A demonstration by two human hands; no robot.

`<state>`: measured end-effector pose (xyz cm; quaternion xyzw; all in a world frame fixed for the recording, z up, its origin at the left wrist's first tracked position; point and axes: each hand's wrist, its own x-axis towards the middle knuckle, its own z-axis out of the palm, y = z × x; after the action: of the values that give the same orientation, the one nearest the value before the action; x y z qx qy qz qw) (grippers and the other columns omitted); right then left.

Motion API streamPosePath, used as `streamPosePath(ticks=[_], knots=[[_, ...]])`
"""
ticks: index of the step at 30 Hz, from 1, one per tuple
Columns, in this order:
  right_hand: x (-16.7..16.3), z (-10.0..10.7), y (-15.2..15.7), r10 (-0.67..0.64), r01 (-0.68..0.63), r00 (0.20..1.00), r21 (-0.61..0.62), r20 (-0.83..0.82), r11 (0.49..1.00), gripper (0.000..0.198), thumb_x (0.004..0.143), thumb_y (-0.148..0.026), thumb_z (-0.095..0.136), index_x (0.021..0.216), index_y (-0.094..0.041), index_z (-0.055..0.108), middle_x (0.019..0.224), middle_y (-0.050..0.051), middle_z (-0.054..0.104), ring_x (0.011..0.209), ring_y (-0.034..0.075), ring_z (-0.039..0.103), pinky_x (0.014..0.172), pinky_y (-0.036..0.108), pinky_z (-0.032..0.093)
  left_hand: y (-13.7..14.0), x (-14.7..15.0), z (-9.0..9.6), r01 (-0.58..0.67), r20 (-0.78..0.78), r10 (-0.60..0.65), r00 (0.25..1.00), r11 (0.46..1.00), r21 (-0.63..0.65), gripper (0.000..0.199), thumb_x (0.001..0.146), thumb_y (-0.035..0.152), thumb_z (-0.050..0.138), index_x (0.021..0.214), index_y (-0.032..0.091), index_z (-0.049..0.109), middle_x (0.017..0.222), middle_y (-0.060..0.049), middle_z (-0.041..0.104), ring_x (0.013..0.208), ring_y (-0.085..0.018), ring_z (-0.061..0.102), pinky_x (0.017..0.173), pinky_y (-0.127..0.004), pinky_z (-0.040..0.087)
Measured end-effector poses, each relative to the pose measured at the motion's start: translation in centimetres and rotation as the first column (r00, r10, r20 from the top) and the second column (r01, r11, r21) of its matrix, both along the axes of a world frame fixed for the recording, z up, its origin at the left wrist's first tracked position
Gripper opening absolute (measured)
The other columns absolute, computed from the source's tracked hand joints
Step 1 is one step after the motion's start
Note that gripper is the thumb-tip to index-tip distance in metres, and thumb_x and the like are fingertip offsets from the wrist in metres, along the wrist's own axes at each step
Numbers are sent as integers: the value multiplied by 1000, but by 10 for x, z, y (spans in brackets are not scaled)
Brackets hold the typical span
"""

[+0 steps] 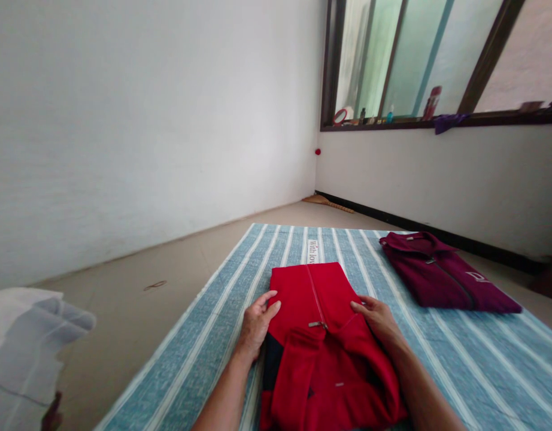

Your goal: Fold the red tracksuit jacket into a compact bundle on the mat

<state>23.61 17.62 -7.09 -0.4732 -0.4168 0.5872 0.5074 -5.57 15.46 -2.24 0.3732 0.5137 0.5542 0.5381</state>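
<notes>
A folded red zip-up jacket (298, 299) with dark side panels lies in front of me, its collar toward me and its zipper pull near the collar. My left hand (257, 320) grips the jacket's left edge, thumb on top and the lower fingers partly hidden. On the opposite edge, my right hand (377, 317) pinches the red cloth between thumb and fingers. A maroon zip-up jacket (446, 275), folded into a neat block with white lettering, rests to the right, apart from both hands.
Under both jackets is a blue and white striped cloth surface (204, 335). White fabric (24, 353) stands at the lower left. A thin loop (154, 285) lies on the floor. Bottles, including a red one (432, 103), and a purple cloth (449, 122) sit on the windowsill.
</notes>
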Motion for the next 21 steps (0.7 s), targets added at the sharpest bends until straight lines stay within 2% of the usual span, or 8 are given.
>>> streamPosePath(ticks=[13,21], knots=[[-1,5,-1,-20,20,1000,-17,6,1000,40,65,-42,77,96,-19,67,86,6,75,83,28,71,76,37,56,-3,1,5,5,-10,-6,1000,1000,-14,61,62,36,79,116,16,59,75,-3,72,68,-20,68,63,-29,52],[0,1,0,-13,13,1000,-15,15,1000,44,65,-44,77,99,-18,67,88,7,75,82,28,71,77,39,56,-4,1,6,1,-27,-1,1000,1000,-16,61,61,37,79,116,17,60,74,-2,72,67,-20,68,62,-28,51]])
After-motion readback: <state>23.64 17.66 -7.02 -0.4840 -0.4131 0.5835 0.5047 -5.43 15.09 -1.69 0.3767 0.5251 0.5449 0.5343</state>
